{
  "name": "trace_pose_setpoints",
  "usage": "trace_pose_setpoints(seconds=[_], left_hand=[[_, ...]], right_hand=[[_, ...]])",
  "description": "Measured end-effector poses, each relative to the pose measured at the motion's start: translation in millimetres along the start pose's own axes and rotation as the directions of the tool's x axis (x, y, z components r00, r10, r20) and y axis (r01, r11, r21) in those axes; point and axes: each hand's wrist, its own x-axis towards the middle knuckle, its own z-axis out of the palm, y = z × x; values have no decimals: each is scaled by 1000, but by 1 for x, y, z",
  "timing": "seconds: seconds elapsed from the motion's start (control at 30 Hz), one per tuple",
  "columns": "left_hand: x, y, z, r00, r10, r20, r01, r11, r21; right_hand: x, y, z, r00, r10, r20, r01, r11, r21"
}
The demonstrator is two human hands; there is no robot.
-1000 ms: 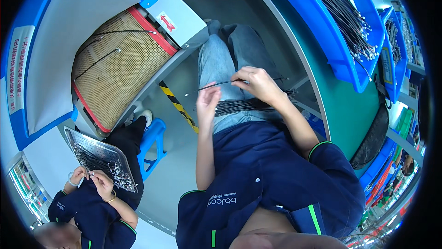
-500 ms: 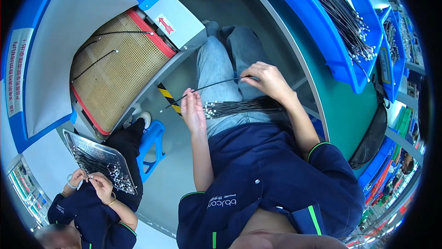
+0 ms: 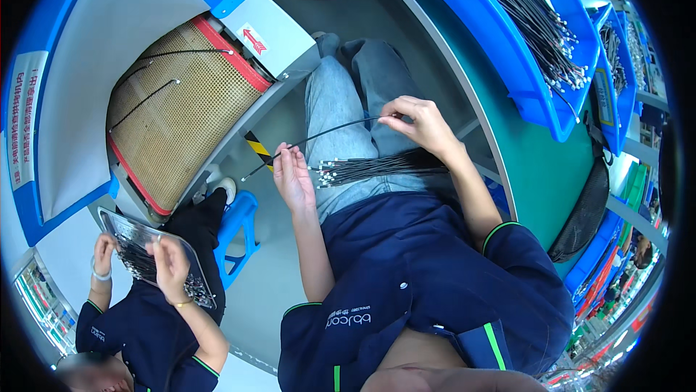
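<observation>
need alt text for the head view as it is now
A person's right hand pinches a thin black cable that crosses their left hand, above a lap holding a bundle of similar cables. A mesh belt is at left, a cable-filled blue tray at right.

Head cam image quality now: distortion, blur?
Head view: fisheye bows the edge of the green bench and black rings the frame; head view: left hand, right hand and black cable look fairly sharp, co-worker's right hand slightly smeared.

grey floor (image 3: 279, 247) — a blue stool (image 3: 243, 222) standing on it — green tabletop (image 3: 540, 164) at right
</observation>
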Motion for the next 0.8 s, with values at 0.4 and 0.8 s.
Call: trace_pose_setpoints(seconds=[0.4, 0.8], left_hand=[[0, 0, 2, 999, -5, 45, 4, 1000, 15], [0, -1, 7, 998, -2, 56, -1, 999, 42]], right_hand=[[-5, 10, -1, 998, -65, 10, 65, 998, -2], [-6, 20, -1, 991, -137, -4, 137, 990, -22]])
